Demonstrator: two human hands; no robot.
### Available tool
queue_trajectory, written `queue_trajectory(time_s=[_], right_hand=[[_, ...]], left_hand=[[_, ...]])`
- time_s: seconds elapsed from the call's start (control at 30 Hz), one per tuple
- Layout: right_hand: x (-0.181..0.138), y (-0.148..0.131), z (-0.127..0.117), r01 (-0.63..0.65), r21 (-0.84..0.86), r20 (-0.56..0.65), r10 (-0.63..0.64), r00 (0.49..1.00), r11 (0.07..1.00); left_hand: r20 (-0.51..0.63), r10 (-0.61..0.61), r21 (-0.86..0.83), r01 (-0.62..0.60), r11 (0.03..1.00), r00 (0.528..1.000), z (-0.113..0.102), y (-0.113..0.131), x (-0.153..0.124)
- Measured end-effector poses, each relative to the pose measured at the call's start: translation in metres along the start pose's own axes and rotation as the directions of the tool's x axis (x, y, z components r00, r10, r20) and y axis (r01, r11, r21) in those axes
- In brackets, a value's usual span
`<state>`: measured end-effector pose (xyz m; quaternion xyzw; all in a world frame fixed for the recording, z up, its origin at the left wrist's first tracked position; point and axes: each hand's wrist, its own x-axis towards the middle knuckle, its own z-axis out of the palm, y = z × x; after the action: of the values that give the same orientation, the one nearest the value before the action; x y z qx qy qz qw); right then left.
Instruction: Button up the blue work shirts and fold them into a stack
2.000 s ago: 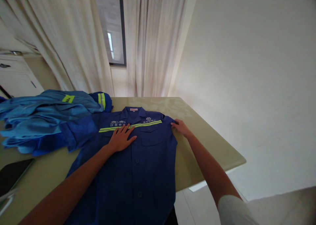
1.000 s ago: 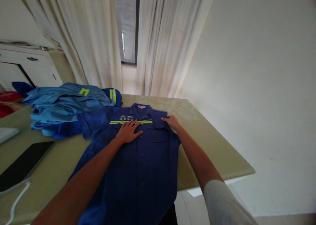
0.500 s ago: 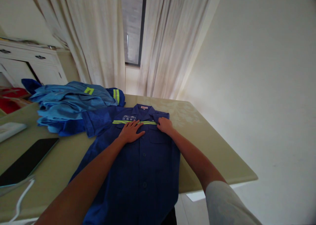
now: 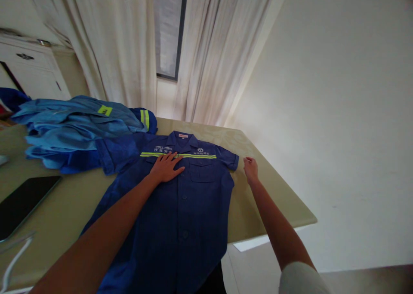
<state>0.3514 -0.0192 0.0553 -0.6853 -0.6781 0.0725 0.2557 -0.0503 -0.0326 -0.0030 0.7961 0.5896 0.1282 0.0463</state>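
A dark blue short-sleeved work shirt [image 4: 203, 199] lies front side up, buttoned, with a yellow-green reflective stripe and white lettering across the chest. Its collar points away from me and its lower part hangs over the near table edge. My left hand [image 4: 166, 167] rests flat on the chest by the button line, fingers spread. Just off the cuff of the right-hand sleeve [image 4: 228, 157], my right hand [image 4: 251, 169] is above the table with its fingers curled together. A small gap separates it from the cuff, and I see nothing in it.
A heap of light and dark blue work clothes [image 4: 74, 122] sits at the back left, touching the spread left-hand sleeve. A black phone or tablet [image 4: 27, 201] and a white cable [image 4: 16, 259] lie at the left. Curtains [image 4: 122, 49] and a wall [image 4: 338, 113] bound the table [image 4: 277, 208].
My right hand has moved right, off the shirt's chest. The sleeve that was folded in there now lies spread outward, uncovering more lettering. My left hand stays on the chest. The view has shifted slightly.
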Motion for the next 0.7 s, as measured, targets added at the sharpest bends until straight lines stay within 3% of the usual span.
queue_trajectory(time_s=[0.1, 0.17, 0.23, 0.33, 0.5, 0.7], right_hand=[[-0.046, -0.021, 0.018, 0.1, 0.026, -0.006, -0.099, 0.995, 0.995], [-0.071, -0.04, 0.032, 0.287, 0.021, 0.119, -0.287, 0.95, 0.958], [-0.084, -0.055, 0.045, 0.339, -0.025, 0.254, -0.322, 0.912, 0.94], [-0.075, -0.063, 0.062, 0.279, -0.12, 0.348, -0.223, 0.911, 0.953], [-0.033, -0.052, 0.075, 0.255, -0.164, 0.335, -0.19, 0.923, 0.953], [-0.022, -0.048, 0.081, 0.244, -0.145, 0.29, -0.194, 0.937, 0.959]], left_hand=[[0.015, 0.005, 0.01, -0.005, 1.0, 1.0, 0.0, -0.001, 0.005], [0.033, 0.008, 0.018, -0.008, 1.0, 0.999, 0.001, -0.003, 0.013], [0.044, 0.01, 0.029, -0.012, 1.0, 0.999, 0.002, -0.008, 0.025], [0.037, 0.022, 0.046, -0.024, 0.999, 0.999, 0.005, -0.019, 0.045], [-0.013, 0.023, 0.044, -0.022, 0.999, 1.0, 0.008, -0.025, 0.072], [-0.193, 0.009, 0.006, -0.008, 1.0, 0.981, -0.011, -0.018, 0.07]])
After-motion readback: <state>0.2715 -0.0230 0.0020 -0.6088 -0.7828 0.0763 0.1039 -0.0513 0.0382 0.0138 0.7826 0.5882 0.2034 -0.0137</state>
